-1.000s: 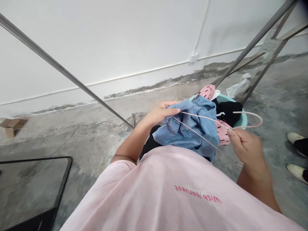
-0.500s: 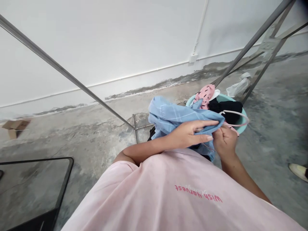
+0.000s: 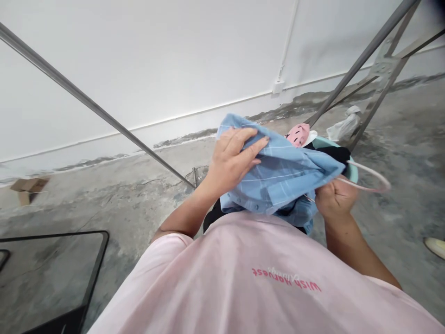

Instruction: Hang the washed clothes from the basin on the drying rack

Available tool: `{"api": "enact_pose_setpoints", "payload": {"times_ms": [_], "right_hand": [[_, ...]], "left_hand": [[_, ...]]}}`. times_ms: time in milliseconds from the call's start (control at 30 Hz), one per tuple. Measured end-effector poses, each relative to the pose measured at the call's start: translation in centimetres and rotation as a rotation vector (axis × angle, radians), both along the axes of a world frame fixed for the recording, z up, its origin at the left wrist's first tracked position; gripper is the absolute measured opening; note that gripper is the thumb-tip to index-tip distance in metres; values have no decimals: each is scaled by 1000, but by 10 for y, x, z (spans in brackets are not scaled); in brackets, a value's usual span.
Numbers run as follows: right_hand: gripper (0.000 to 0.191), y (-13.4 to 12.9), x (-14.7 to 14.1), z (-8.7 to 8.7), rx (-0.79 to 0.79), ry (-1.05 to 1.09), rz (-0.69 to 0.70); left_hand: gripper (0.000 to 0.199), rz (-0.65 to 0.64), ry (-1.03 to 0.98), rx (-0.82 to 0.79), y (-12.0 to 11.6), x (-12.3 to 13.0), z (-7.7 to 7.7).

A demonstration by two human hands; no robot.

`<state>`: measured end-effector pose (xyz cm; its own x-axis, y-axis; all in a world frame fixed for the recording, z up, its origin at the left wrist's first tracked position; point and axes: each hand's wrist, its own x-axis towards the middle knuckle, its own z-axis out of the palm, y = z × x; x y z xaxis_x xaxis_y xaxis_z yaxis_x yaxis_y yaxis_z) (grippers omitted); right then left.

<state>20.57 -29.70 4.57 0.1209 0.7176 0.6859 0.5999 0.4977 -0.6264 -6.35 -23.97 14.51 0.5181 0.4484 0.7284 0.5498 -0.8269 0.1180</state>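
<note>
A light blue shirt (image 3: 274, 181) with thin white lines and small buttons hangs bunched in front of my body. My left hand (image 3: 232, 160) rests on its left part, fingers stretched and apart over the cloth; whether it pinches a fold underneath is hidden. At the shirt's right end, my right hand (image 3: 337, 197) is closed around a pale pink clothes hanger (image 3: 377, 178). The hanger's curved hook sticks out to the right, while the rest of it is covered by the fabric and my fingers.
A light teal basin (image 3: 353, 171) behind the shirt holds black clothing (image 3: 333, 153) and pink patterned cloth (image 3: 298, 134). Metal poles slant at left (image 3: 104, 113) and right (image 3: 361, 55). A white bag (image 3: 344, 124), cardboard box (image 3: 29, 186) and black frame (image 3: 99, 264) are on the floor.
My left hand has moved left from the hanger end onto the shirt's other part, fingers spreading. The shirt has lifted and spread out. My right hand and the hanger have shifted right.
</note>
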Motion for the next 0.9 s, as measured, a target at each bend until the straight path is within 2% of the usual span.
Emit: {"api": "enact_pose_setpoints", "payload": {"times_ms": [100,200,267,367,433,500,567,600,633,700,767,900], "right_hand": [[52,3,-9,9,81,-87,109],[51,6,-15,13,62,-149,140],[51,7,-19,13,21,-159,171],[50,6,-25,14,-36,-146,254],[44,6,-27,15,-40,-97,297],[35,10,-23,16,2,40,254],[24,18,-14,15,26,237,133],[18,24,-8,12,7,325,68],[20,31,-1,7,-37,392,14],[44,43,11,-8,-181,457,-23],[64,52,17,-28,-339,450,5],[87,59,10,-62,-594,294,197]], "left_hand": [[33,-34,73,77,8,-1,-9],[34,32,-6,113,7,0,-18],[32,41,-19,28,5,1,-21],[31,-10,75,-146,8,2,-24],[32,-25,117,-166,13,0,-26],[32,19,99,-139,19,-7,-28],[30,83,26,-130,24,-19,-30],[30,113,-15,-134,25,-26,-30],[29,139,-48,-140,27,-34,-30],[29,177,-91,-136,29,-47,-30],[30,195,-105,-122,30,-56,-29],[31,180,-135,-144,29,-60,-28]]}}
